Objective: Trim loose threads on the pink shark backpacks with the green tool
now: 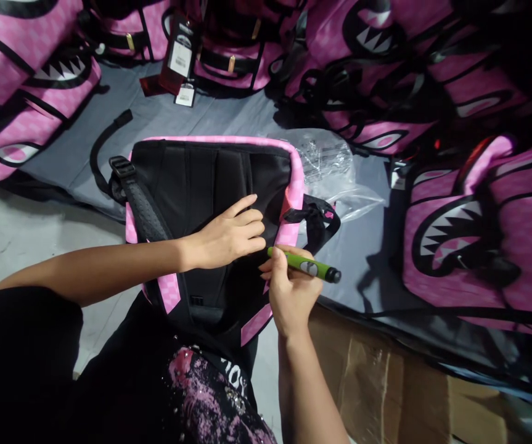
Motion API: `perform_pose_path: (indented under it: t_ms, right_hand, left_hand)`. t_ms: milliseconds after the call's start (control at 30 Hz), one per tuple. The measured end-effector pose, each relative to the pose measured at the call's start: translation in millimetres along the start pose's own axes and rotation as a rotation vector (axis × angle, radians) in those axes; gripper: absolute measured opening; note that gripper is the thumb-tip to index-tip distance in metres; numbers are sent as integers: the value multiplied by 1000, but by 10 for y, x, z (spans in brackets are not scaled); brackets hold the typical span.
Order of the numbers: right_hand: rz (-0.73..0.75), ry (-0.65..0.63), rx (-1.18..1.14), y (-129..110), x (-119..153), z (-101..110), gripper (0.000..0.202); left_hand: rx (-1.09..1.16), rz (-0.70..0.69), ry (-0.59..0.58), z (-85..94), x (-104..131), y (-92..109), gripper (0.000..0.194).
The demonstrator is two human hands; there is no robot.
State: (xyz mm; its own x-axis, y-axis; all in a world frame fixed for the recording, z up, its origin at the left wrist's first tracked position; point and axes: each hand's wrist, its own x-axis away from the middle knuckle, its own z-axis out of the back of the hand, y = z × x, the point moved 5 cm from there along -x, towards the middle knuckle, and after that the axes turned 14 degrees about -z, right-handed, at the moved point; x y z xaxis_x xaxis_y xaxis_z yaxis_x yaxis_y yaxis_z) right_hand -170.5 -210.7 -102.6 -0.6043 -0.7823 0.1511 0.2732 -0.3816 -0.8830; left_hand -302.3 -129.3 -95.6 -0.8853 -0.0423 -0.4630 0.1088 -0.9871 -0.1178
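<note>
Right hand: pinching tubular green plastic marker w/ black R end, long axis slanting far-L to near-R, by R edge of pink-trimmed black padded backpack, just R of left hand, resting loosely spread on same panel.
</note>
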Motion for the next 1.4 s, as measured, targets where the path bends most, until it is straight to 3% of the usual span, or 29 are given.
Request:
perform_pose_path:
  t_ms: [133, 367, 500, 700, 833, 967, 1033, 1100, 1300, 1367, 1400]
  right_hand:
    - [14, 21, 4, -31, 3, 14, 32]
    - [-21, -48, -50, -51, 8, -10, 33]
    - [-13, 15, -34, -29, 15, 17, 32]
    - [-17, -2, -54, -23, 16, 5, 32]
    - [18, -21, -15, -17, 20, 21, 31]
    - [95, 52, -122, 53, 124, 87, 30]
    - [190, 31, -151, 81, 221, 67, 32]
    - [335, 56, -133, 54, 349, 70, 35]
    - [813, 253, -163, -415, 815, 497, 51]
    - [908, 221, -126, -574, 886, 619, 55]
    - [939, 187, -103, -619, 893, 638, 56]
  left_hand:
    - [-21, -1, -5, 15, -3, 4, 13]
    - [-44, 6, 3, 37, -3, 8, 14]
    - [-36, 3, -4, 34, -10, 8, 13]
    - [-70, -6, -21, 53, -12, 17, 8]
    - [-73, -106, -133, 131, -144, -131, 18]
    - [-49, -145, -385, 216, -311, -407, 36]
    - [-43, -98, -453, 334, -358, -465, 36]
    - [-16, -58, -435, 562, -388, -387, 32]
    - [0, 52, -281, 1608, -515, 270, 34]
    - [44, 145, -261, 1768, -511, 395, 36]
    - [77, 190, -256, 1764, -479, 427, 38]
